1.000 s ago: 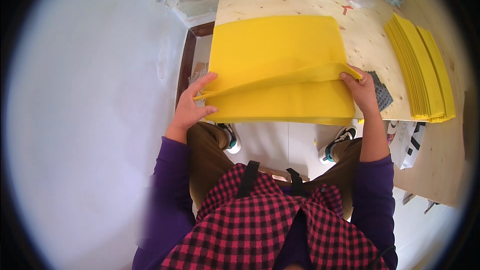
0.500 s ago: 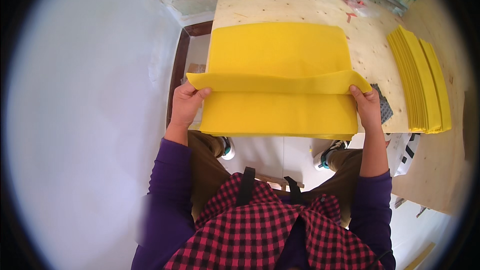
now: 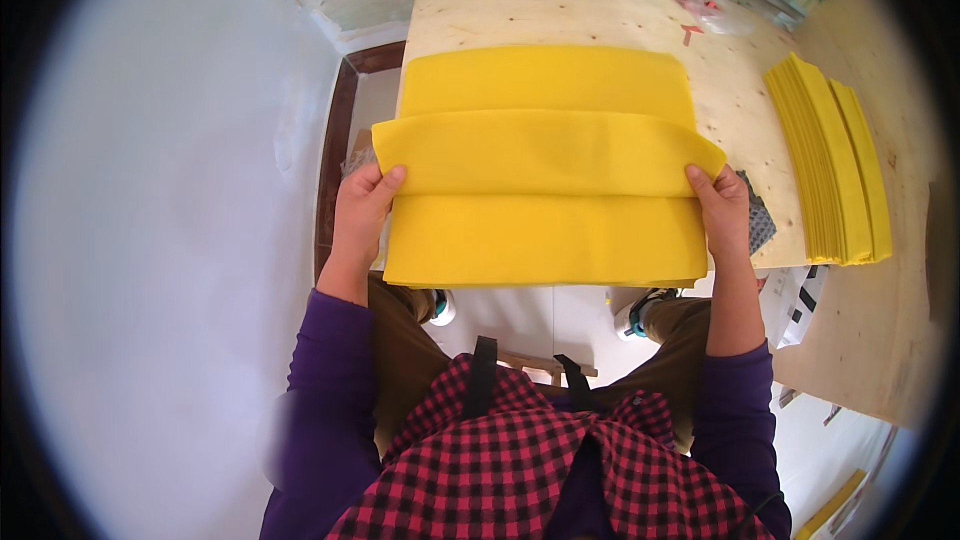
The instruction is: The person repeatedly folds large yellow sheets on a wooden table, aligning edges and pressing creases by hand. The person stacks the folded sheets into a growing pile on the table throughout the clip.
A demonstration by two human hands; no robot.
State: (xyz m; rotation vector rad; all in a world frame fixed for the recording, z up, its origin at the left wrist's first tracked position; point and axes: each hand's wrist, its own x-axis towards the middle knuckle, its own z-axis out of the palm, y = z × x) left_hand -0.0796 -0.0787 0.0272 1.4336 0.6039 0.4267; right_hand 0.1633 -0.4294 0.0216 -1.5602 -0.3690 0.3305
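Currently | left hand (image 3: 360, 205), right hand (image 3: 725, 208) grip yellow cloth (image 3: 545, 155) | clear bag (image 3: 707, 10): red showing

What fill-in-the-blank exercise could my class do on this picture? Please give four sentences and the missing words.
1. The left hand and right hand grip opposite ends of a cloth that is ____ in colour.
2. As the picture shows it, the folded strips lie to the ____ of the cloth.
3. Both sleeves are ____ in colour.
4. The checked garment combines pinkish red with ____.

Missing words: yellow; right; purple; black.
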